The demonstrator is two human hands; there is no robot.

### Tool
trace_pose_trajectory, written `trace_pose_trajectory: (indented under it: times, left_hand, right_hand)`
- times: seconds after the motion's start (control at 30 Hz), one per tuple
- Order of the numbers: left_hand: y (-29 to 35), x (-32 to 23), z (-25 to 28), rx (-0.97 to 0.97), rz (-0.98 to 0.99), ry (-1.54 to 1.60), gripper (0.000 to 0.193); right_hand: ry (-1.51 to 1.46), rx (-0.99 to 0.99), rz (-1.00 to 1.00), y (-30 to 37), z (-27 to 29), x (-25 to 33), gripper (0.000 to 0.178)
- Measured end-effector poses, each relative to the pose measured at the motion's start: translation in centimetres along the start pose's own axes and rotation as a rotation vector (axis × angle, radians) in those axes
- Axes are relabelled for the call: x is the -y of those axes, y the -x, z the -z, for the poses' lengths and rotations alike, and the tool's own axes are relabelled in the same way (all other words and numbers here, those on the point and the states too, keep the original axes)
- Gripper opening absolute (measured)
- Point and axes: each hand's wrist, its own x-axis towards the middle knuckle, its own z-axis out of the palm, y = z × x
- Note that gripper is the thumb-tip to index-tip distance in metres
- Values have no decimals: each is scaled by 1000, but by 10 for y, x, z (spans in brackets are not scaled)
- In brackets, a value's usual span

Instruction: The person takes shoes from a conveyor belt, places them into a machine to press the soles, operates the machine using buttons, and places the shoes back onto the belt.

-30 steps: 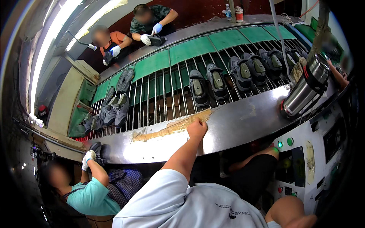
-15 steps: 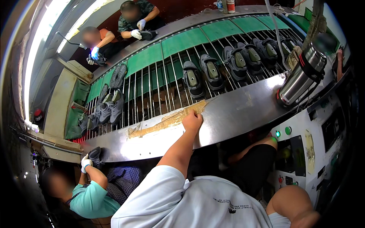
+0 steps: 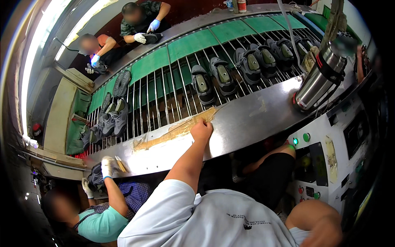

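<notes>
My left hand (image 3: 201,131) rests with curled fingers on the near metal edge of a rack conveyor. It touches the right end of a brown, tape-covered strip (image 3: 173,133), and nothing shows in the fist. My right arm (image 3: 314,218) is bent at the lower right, and its hand lies out of view. Beyond my left hand, a grey shoe (image 3: 202,84) with an olive shoe last in it sits on the metal bars (image 3: 158,101). Beside it stands a similar shoe (image 3: 222,76), and several more follow to the right.
A steel flask (image 3: 319,80) leans at the right, above a white control panel (image 3: 317,144). Grey shoes (image 3: 119,117) lie on the left bars. At lower left a gloved co-worker (image 3: 98,222) handles a dark shoe (image 3: 96,177). Two people (image 3: 142,20) work across the conveyor.
The view has shifted slightly; my left hand stays on the strip. The lower-left co-worker's gloves have moved apart around the shoe, and a pale stick-like tool now shows beside one glove.
</notes>
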Motion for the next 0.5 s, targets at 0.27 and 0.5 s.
trace_pose_trajectory:
  times: [0.27,0.5]
  left_hand:
    - [0,3,-1,-5,7,8,19]
    - [2,-1,4,9,34,5,19]
  right_hand:
    - [-300,-820,-1613,212,-26,-90,37]
    - [-587,-1635,-1480,373,-107,-129,37]
